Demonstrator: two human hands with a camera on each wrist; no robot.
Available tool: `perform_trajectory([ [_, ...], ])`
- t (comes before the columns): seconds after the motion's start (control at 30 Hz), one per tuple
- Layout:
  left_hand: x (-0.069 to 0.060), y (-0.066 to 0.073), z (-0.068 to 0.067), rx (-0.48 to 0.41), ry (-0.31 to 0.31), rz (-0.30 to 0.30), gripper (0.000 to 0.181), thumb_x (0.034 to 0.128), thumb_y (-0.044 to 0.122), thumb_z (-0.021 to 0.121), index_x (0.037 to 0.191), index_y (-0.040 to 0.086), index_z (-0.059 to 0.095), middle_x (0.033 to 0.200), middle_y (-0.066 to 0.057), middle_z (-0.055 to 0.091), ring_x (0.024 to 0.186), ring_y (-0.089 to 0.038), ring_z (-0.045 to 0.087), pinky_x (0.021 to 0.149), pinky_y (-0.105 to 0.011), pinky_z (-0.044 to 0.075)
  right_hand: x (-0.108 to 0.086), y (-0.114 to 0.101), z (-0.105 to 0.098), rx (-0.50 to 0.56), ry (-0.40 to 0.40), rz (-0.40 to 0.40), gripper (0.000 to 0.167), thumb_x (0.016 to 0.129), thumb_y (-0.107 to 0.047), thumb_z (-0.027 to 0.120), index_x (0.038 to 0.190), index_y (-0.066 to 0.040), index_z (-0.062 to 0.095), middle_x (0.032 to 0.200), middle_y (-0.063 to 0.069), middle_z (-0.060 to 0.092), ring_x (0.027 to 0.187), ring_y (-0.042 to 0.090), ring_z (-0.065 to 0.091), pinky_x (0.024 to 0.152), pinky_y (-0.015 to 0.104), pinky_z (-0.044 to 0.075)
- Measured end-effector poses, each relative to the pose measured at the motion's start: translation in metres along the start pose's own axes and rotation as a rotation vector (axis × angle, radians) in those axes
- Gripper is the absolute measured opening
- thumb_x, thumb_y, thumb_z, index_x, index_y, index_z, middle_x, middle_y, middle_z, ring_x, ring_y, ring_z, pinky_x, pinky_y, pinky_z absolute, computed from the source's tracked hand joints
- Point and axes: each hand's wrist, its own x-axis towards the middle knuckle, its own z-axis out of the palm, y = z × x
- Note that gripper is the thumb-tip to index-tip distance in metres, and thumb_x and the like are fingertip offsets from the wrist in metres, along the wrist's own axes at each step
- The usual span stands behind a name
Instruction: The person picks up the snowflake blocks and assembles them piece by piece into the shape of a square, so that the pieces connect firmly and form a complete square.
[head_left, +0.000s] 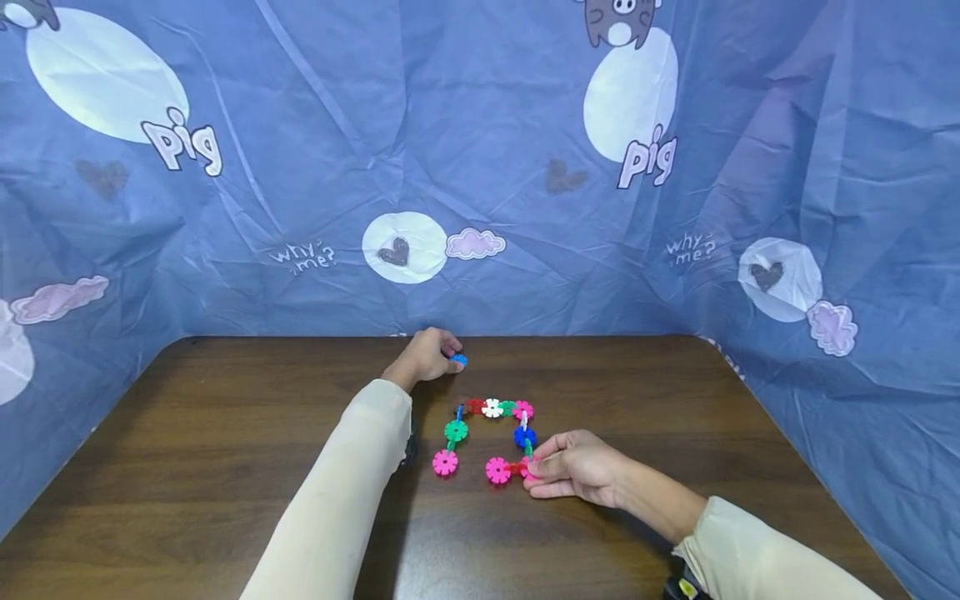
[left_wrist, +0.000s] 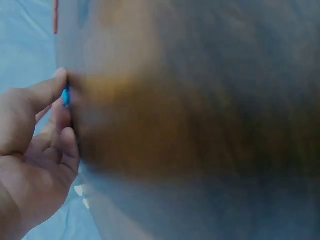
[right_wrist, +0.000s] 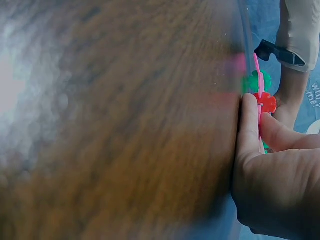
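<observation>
Notched plastic discs, linked edge to edge, form an open-sided chain on the table; its white disc (head_left: 492, 408) lies in the far row. My right hand (head_left: 581, 468) pinches a pink disc (head_left: 530, 468) at the near right corner, partly hidden by the fingers. A red disc (right_wrist: 267, 102) joins it to another pink disc (head_left: 497, 471). The left side ends in a green disc (head_left: 456, 431) and a pink disc (head_left: 445, 463). Beyond the chain, my left hand (head_left: 429, 354) holds a light blue disc (left_wrist: 66, 96) between thumb and fingers, near the table's far edge.
The brown wooden table (head_left: 187, 467) carries the chain near its middle. A blue printed cloth (head_left: 480, 167) hangs behind and along both sides. Dark straps, such as the one on my left wrist (right_wrist: 280, 52), sit on both arms.
</observation>
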Motion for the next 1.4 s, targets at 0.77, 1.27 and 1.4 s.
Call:
perform_trajectory([
  [0.77,-0.082,0.012,-0.018,-0.232,0.101,0.100,0.006,0.0865,0.004,0.080,0.091,0.003,0.077,0.078,-0.005,0.075,0.069,-0.013,0.069,0.065,-0.027,0.055,0.002,-0.001,0.000,-0.005,-0.021,0.002,0.016,0.098,0.008,0.059,0.112,0.010,0.053,0.096,0.016,0.071,0.088,0.025,0.073,0.087,0.042,0.060],
  [1.27,-0.143,0.036,0.005,-0.097,-0.082,0.478,0.005,0.0904,0.004,0.077,0.093,0.009,0.079,0.083,0.004,0.073,0.070,-0.003,0.064,0.067,-0.021,0.056,0.001,-0.002,-0.002,0.002,-0.016,0.017,0.014,0.098,0.008,0.059,0.110,0.008,0.053,0.097,0.015,0.070,0.088,0.023,0.073,0.087,0.041,0.060],
  [1.4,-0.148,0.041,0.015,-0.086,-0.104,0.479,0.007,0.0905,0.006,0.078,0.096,0.003,0.079,0.088,-0.001,0.077,0.069,-0.002,0.067,0.068,-0.018,0.056,0.002,-0.001,-0.001,0.004,-0.012,0.020,0.012,0.097,0.007,0.061,0.108,0.007,0.055,0.095,0.014,0.071,0.087,0.023,0.074,0.086,0.041,0.060],
])
